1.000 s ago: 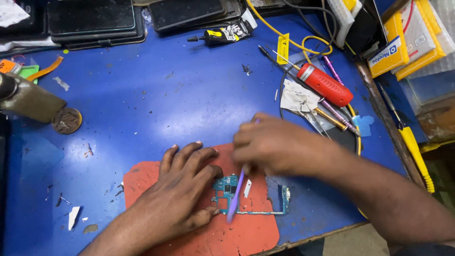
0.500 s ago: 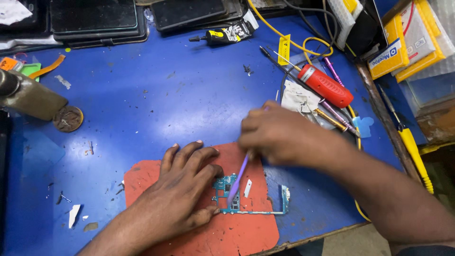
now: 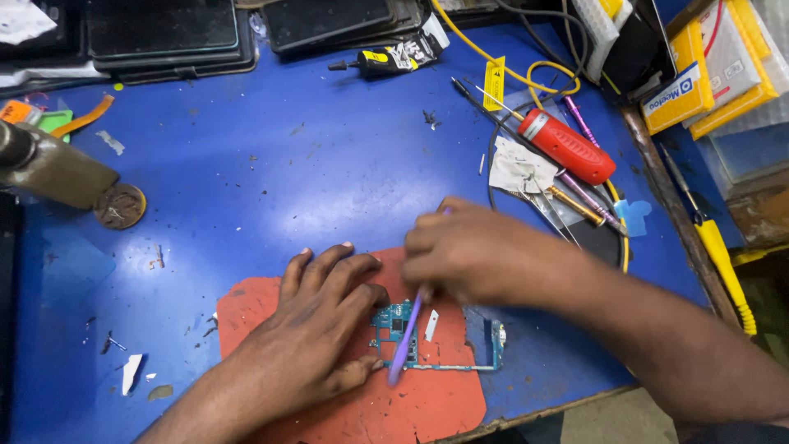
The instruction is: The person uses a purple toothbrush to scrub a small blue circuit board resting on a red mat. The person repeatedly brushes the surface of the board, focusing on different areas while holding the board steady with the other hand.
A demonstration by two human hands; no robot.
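Note:
A small blue-green circuit board (image 3: 396, 322) lies on a red rubber mat (image 3: 427, 407) near the front edge of the blue bench (image 3: 246, 189). My left hand (image 3: 316, 329) rests flat on the mat and presses the board's left side, thumb along its lower edge. My right hand (image 3: 481, 259) grips a thin purple tool (image 3: 406, 337), slanted down, with its tip low on the board. A thin L-shaped frame part (image 3: 493, 345) of the board reaches to the right.
A red-handled screwdriver (image 3: 567, 148), tweezers and thin probes lie at the right beside a yellow cable (image 3: 501, 62). Dark phone panels (image 3: 164, 33) are stacked at the back. A brass-coloured tool (image 3: 49, 168) sits at the left. A yellow-handled screwdriver (image 3: 723, 263) lies along the right edge.
My right hand shifted slightly forward and back with the purple tool, whose tip moved over the board. My left hand stayed on the board.

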